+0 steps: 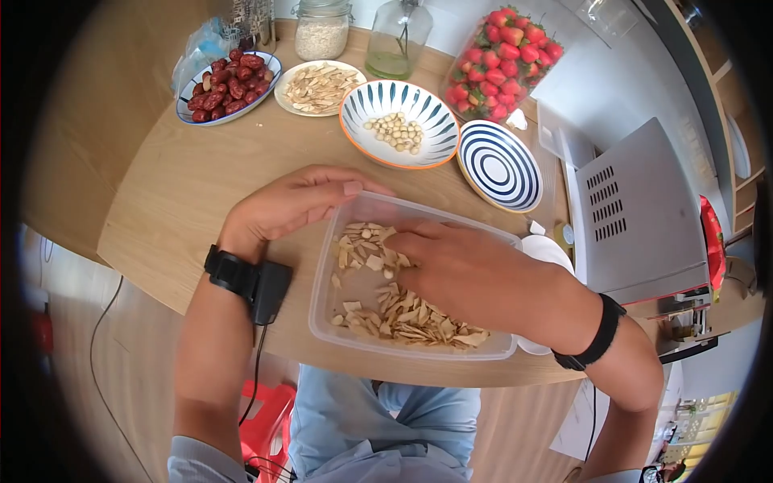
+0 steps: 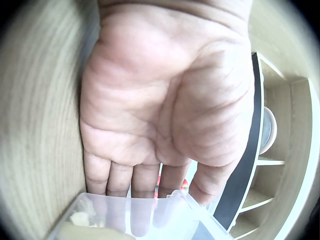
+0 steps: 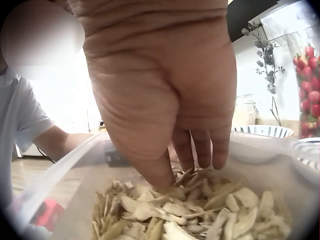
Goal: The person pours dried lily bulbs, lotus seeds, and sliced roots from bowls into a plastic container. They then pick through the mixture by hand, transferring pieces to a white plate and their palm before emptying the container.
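Observation:
A clear plastic container (image 1: pixel 322 286) near the table's front edge holds many pale dried slices (image 1: pixel 415 318) and a few round pale seeds among them. My right hand (image 1: pixel 463 262) reaches into it from the right, fingers pointing down and touching the slices. In the right wrist view, the thumb and fingertips of that hand (image 3: pixel 165 110) are right at the heap, tips partly hidden by slices. At the container's far left corner is my left hand (image 1: pixel 294 201). Its fairly straight fingers (image 2: pixel 145 175) lie behind the translucent wall, the thumb at the corner.
Behind the container stand a bowl of round pale seeds (image 1: pixel 366 149), a striped blue-and-white plate (image 1: pixel 499 165), a plate of pale slices (image 1: pixel 286 101) and a dish of red dates (image 1: pixel 213 113). Jars and a bag of strawberries (image 1: pixel 503 60) line the wall. A grey appliance (image 1: pixel 644 209) stands right.

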